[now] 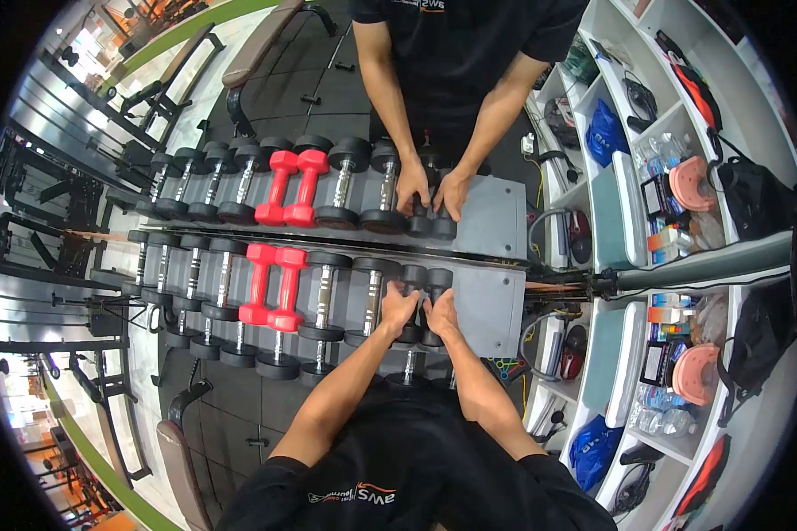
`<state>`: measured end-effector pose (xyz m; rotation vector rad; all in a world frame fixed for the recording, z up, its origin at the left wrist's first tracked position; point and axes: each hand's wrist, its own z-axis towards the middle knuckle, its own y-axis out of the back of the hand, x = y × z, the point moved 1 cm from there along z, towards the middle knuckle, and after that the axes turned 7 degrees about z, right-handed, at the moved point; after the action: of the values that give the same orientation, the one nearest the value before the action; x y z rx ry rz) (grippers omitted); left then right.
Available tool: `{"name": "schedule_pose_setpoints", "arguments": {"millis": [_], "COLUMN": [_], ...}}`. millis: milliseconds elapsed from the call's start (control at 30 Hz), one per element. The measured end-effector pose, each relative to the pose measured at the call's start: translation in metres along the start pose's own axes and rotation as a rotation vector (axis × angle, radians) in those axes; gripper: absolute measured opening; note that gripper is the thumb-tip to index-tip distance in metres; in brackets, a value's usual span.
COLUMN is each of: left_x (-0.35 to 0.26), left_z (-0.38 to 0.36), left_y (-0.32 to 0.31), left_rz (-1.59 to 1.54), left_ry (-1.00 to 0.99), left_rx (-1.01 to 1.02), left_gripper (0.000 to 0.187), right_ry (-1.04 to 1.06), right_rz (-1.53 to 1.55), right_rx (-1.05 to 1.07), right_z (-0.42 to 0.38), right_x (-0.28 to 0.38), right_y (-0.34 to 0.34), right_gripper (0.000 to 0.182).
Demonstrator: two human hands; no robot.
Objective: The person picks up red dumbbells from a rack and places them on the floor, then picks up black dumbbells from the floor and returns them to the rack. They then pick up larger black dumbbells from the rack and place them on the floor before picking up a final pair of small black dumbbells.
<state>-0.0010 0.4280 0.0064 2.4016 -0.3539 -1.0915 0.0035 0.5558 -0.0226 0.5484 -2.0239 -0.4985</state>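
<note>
My left hand (401, 307) and my right hand (441, 313) are at the right end of a grey dumbbell rack (491, 310). Each has its fingers wrapped round one of two small black dumbbells standing side by side: a left one (411, 276) and a right one (437, 280). Beside them, to the left, lie larger black dumbbells with metal handles (374, 296) and two red dumbbells (287, 288). A mirror behind the rack repeats the hands and the dumbbells.
A lower row of dumbbells (277, 365) sits beneath the top tier. Shelves (682, 447) with bottles, bags and a blue bag (596, 451) stand on the right. A bench (183, 469) and gym machines are on the left.
</note>
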Motion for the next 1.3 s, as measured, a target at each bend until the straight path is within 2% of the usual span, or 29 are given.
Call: {"name": "schedule_pose_setpoints", "arguments": {"millis": [167,267,300,400,433,533,700,800,833,933,1033,1133,1300], "left_x": [0.001,0.002,0.002,0.002,0.007,0.011,0.013,0.013,0.014,0.013,0.014,0.014,0.011], "left_z": [0.017,0.023,0.023,0.022,0.024,0.024,0.024,0.024,0.024,0.024,0.025,0.026,0.023], "left_y": [-0.010,-0.013,-0.016,-0.023,-0.024,-0.037,-0.037,-0.037,-0.037,-0.037,-0.037,-0.037,-0.036], "left_rz": [0.041,0.084,0.147,0.339,0.392,0.414,0.441,0.438,0.441,0.451,0.455,0.455,0.460], "left_ry": [0.119,0.126,0.106,0.053,-0.073,-0.168,-0.211,-0.212,-0.212,-0.213,-0.232,-0.237,-0.207], "left_rx": [-0.013,0.030,-0.001,-0.060,-0.082,-0.232,-0.246,-0.249,-0.253,-0.272,-0.258,-0.268,-0.263], "left_gripper": [0.066,0.066,0.064,0.066,0.063,0.056,0.051,0.051,0.050,0.048,0.052,0.051,0.047], "right_ry": [0.015,-0.029,-0.030,-0.063,-0.059,-0.042,-0.024,-0.137,-0.179,-0.255,-0.273,-0.315,-0.319], "right_rz": [0.004,0.017,0.015,0.013,0.012,-0.004,0.057,0.234,0.374,0.357,0.318,0.313,0.154], "right_rx": [0.062,0.083,0.086,0.099,0.100,0.107,0.066,0.135,0.102,0.141,-0.065,-0.028,-0.087], "right_z": [0.014,0.014,0.004,0.007,0.008,0.015,0.016,-0.001,0.005,0.013,0.001,0.000,0.014], "right_x": [-0.021,-0.018,0.002,0.000,-0.004,-0.017,-0.028,0.000,-0.014,-0.032,-0.024,-0.018,-0.015], "right_y": [-0.005,-0.003,0.008,0.008,0.005,0.002,-0.003,0.031,0.026,0.029,0.037,0.039,0.031], "right_gripper": [0.058,0.061,0.062,0.063,0.063,0.065,0.067,0.063,0.062,0.067,0.062,0.077,0.066]}}
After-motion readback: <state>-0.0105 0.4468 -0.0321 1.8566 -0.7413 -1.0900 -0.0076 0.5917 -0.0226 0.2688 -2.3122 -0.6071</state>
